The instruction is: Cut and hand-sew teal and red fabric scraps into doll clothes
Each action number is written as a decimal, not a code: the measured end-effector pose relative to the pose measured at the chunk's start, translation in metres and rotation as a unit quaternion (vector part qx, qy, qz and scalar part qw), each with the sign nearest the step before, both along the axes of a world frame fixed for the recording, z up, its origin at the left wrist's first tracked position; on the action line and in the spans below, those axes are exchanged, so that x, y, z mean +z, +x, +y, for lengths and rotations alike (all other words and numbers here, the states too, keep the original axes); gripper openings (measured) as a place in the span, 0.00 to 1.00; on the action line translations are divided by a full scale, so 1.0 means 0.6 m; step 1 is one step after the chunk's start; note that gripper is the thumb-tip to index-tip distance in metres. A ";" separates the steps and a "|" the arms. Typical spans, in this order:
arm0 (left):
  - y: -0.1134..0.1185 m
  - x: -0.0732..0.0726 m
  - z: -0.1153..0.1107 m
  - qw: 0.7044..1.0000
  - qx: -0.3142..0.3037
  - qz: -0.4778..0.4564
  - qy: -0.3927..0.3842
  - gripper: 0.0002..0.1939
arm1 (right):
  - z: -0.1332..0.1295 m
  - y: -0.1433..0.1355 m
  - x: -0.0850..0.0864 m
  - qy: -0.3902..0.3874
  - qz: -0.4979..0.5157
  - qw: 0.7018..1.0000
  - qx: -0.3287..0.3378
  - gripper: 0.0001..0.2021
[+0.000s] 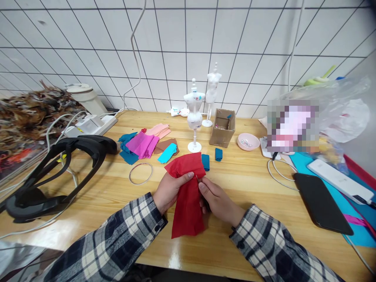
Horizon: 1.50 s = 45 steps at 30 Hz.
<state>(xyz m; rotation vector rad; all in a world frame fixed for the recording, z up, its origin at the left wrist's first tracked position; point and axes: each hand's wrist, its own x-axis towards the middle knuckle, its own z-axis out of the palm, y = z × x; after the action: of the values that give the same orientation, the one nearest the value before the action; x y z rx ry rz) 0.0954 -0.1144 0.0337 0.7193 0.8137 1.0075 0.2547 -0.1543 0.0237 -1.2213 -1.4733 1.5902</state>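
Note:
A long piece of red cloth (188,211) hangs gathered between my two hands above the wooden table (249,243). My left hand (172,190) is closed on its upper left part, the thumb pressed flat on the cloth. At the cloth's right edge my right hand (216,197) is closed round a small dark tool, its thin metal tip touching the red fabric near my left thumb. The tool's handle is mostly hidden by the fingers; it looks like small scissors. Just behind the cloth lies a folded teal piece (206,162).
Two white mini mannequins (194,113), a cardboard box (222,131) and a pink bowl (248,141) stand behind. Left are coloured cloths (143,144), a hoop (141,174) and a black headset frame (96,156). A black phone (321,203) lies right.

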 end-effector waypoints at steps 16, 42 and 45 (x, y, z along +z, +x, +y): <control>0.006 -0.004 -0.004 0.999 0.018 0.011 0.025 0.20 | -0.001 -0.002 0.003 0.028 -0.018 0.999 -0.013 0.19; 0.010 -0.002 -0.006 0.997 0.062 -0.034 0.001 0.16 | 0.002 -0.003 0.001 0.106 -0.059 0.993 -0.011 0.18; 0.011 -0.004 -0.006 0.998 0.061 -0.026 0.015 0.17 | 0.003 -0.004 0.002 0.141 -0.048 0.989 -0.013 0.18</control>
<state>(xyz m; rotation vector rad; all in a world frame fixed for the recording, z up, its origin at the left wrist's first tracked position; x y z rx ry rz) 0.1022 -0.1180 0.0313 0.6726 0.8067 1.1453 0.2526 -0.1527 0.0247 -1.1609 -1.6711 1.2683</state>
